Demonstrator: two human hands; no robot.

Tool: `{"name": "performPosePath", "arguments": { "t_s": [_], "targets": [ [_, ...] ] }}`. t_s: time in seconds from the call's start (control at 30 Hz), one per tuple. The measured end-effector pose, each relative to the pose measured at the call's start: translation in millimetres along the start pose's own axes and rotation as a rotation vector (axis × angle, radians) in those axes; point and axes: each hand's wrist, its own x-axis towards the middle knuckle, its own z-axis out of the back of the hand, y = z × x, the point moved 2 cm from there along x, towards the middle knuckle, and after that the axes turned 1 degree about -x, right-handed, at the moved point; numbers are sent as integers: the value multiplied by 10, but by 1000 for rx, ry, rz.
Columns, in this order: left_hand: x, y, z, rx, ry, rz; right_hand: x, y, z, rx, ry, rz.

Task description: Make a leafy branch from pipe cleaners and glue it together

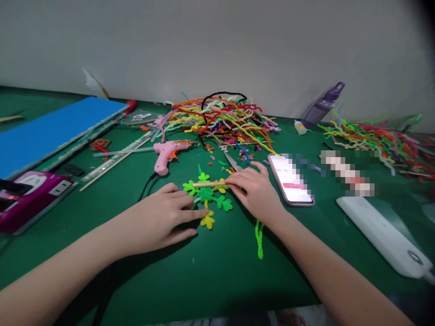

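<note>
A flat snowflake-like shape of green and yellow pipe cleaners (205, 194) lies on the green table. My left hand (170, 210) rests over its left side, thumb and index finger apart, with the index fingertip touching a lower yellow lobe. The other fingers curl, and what lies beneath them is hidden. Between the thumb and fingertips of my right hand (253, 188) is one end of a thin wooden stick (209, 184), held across the shape's upper part. Behind that hand lie scissors (233, 161), partly covered. A bent green pipe cleaner (260, 242) pokes out below my right wrist.
A pink glue gun (166, 156) with a black cord lies behind my left hand. Heaped pipe cleaners (220, 115) are at the back. A phone (290, 181) and a white power strip (384, 237) lie right; a magenta device (34, 199) and blue board (61, 129) left.
</note>
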Motion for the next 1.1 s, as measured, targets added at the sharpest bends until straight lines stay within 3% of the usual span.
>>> {"name": "performPosePath", "arguments": {
  "t_s": [0.6, 0.8, 1.1],
  "targets": [
    [-11, -8, -2, 4, 3, 6, 1, 32, 14, 5, 27, 24],
    [-2, -5, 4, -1, 8, 13, -3, 10, 34, -31, -41, -47],
    [-4, -12, 10, 2, -18, 4, 0, 41, 12, -1, -7, 4]
  ]
}}
